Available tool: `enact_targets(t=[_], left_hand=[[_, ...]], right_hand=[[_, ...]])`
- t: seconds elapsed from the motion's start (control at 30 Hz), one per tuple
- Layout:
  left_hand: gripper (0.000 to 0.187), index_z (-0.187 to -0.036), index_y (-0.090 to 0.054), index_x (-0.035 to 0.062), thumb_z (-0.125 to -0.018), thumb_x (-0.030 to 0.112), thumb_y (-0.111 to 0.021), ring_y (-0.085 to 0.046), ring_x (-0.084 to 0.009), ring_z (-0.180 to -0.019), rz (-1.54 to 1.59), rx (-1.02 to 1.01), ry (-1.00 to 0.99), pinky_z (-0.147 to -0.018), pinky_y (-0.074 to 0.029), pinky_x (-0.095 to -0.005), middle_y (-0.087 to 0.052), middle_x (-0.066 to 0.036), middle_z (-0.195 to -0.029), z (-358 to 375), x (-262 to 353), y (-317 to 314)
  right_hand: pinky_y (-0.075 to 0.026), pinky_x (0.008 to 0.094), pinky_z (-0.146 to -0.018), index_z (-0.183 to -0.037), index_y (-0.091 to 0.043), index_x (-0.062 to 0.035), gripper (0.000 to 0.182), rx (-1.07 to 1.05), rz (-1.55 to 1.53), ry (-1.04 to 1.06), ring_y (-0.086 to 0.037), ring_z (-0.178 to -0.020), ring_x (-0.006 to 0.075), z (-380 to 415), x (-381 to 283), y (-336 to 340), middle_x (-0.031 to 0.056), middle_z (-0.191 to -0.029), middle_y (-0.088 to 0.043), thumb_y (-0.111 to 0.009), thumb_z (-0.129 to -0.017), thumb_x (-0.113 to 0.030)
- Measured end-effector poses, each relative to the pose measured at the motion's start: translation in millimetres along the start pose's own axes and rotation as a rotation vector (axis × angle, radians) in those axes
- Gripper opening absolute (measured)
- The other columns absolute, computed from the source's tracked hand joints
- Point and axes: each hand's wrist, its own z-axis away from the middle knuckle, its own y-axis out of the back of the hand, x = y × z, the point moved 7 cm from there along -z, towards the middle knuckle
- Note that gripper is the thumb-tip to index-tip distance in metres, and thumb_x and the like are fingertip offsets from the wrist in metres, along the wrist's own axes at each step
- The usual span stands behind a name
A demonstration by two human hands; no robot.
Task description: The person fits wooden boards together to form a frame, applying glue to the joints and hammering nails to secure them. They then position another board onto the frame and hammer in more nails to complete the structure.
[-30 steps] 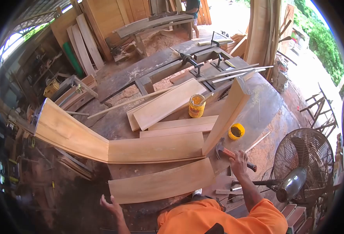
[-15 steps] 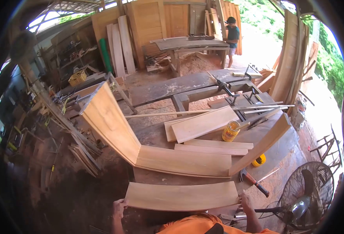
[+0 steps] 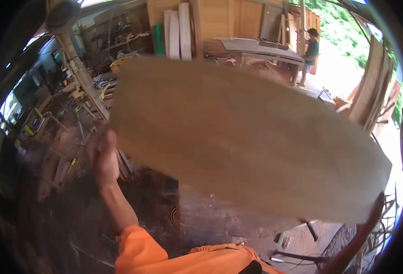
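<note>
A wide wooden board (image 3: 247,141) is lifted close in front of me, tilted down to the right and slightly blurred. My left hand (image 3: 105,155) is at its left end, thumb upward, gripping the edge. At the lower right corner, my right hand (image 3: 376,210) grips the other end, its fingers partly in shadow. Beneath the board, most of the worktable (image 3: 210,233) is hidden, along with whatever lies on it. Only the dark end of a hammer handle (image 3: 312,231) shows below the board's lower edge.
Another person (image 3: 310,57) stands at the back right beside a far workbench (image 3: 261,49). Planks (image 3: 178,29) and a green roll (image 3: 158,40) lean at the back. A wooden post (image 3: 80,68) and clutter are on the left; tall boards (image 3: 376,86) stand on the right.
Both hands have raised the board from low in front of me to near the camera, where it now covers the worktable. My view has turned somewhat to the left.
</note>
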Motion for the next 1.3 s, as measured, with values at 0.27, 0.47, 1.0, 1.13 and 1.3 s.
enact_targets(t=[0.27,0.47,1.0,1.13,1.3], left_hand=[[0.044,-0.112,-0.064,-0.0047,-0.093,0.035,-0.06,-0.055,-0.0102,-0.088,-0.122,-0.268,0.131,-0.079,-0.041,-0.027,-0.065,-0.003,-0.102,-136.9,-50.4,-84.3],[0.047,-0.105,-0.067,-0.0037,-0.089,0.04,-0.064,-0.052,-0.0096,-0.079,-0.194,-0.161,0.246,-0.071,-0.04,-0.0272,-0.062,-0.002,-0.092,-126.0,-69.2,-79.2],[0.065,-0.123,-0.058,-0.0069,-0.092,0.05,-0.056,-0.058,-0.0207,-0.106,-0.351,-0.128,0.2,-0.095,-0.042,-0.0323,-0.062,-0.014,-0.119,-123.9,-82.8,-68.7],[0.063,-0.125,-0.056,-0.0074,-0.093,0.047,-0.055,-0.058,-0.0203,-0.107,-0.417,-0.132,0.114,-0.096,-0.041,-0.0324,-0.062,-0.014,-0.12,-121.4,-76.1,-67.0],[0.064,-0.124,-0.056,-0.0093,-0.094,0.047,-0.055,-0.057,-0.0193,-0.105,-0.424,-0.139,0.102,-0.095,-0.042,-0.0316,-0.062,-0.014,-0.12,-118.6,-74.5,-66.2]], right_hand=[[-0.046,0.0257,-0.068,-0.106,-0.061,-0.0043,0.025,0.008,-0.05,0.196,-0.058,-0.076,0.0142,-66.9,-124.6,6.0,0.007,-0.086,-0.061,-0.058,-0.089,-0.023],[-0.052,0.0265,-0.078,-0.116,-0.062,0.0004,0.031,-0.059,0.023,0.079,-0.065,-0.087,0.0172,-128.0,-108.4,-27.6,0.012,-0.098,-0.068,-0.059,-0.088,-0.014],[-0.05,0.028,-0.077,-0.11,-0.07,-0.0101,0.025,-0.053,0.823,0.697,-0.064,-0.08,0.0182,-128.2,-105.4,-61.0,0.01,-0.089,-0.068,-0.056,-0.089,-0.007],[-0.05,0.028,-0.078,-0.111,-0.069,-0.0115,0.028,-0.056,0.87,0.719,-0.065,-0.082,0.0202,-125.3,-103.7,-63.0,0.0099,-0.094,-0.069,-0.057,-0.087,-0.006],[-0.049,0.0252,-0.077,-0.108,-0.071,-0.0089,0.022,-0.017,0.752,0.734,-0.065,-0.08,0.0132,-130.8,-102.9,-59.6,0.0075,-0.092,-0.07,-0.06,-0.09,-0.015]])
